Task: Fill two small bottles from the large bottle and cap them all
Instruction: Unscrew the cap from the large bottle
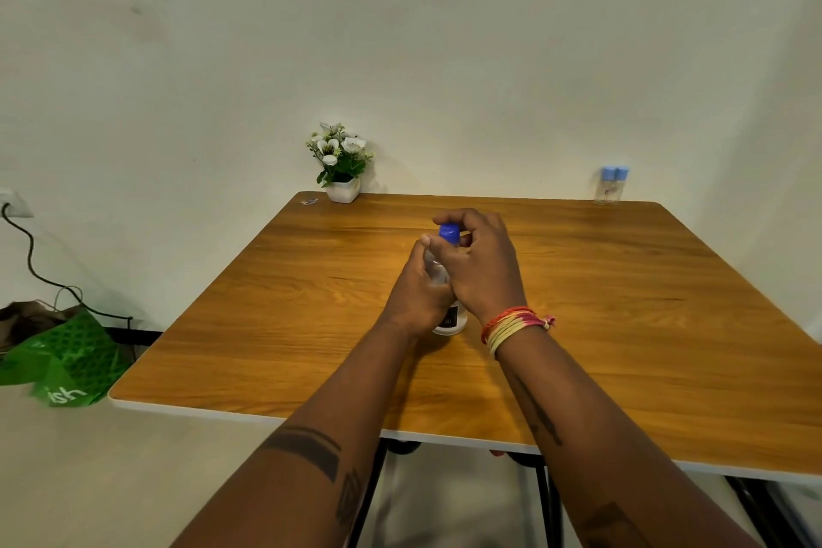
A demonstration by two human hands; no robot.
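Note:
The large clear bottle stands upright in the middle of the wooden table. My left hand grips its body from the left. My right hand pinches the dark blue cap on top of the bottle's neck. Most of the bottle is hidden behind both hands. Two small clear bottles with light blue caps stand side by side at the table's far right corner, far from both hands.
A white pot of white flowers stands at the table's far left corner, with a small scrap beside it. On the floor to the left lie a green bag and a black cable from a wall socket.

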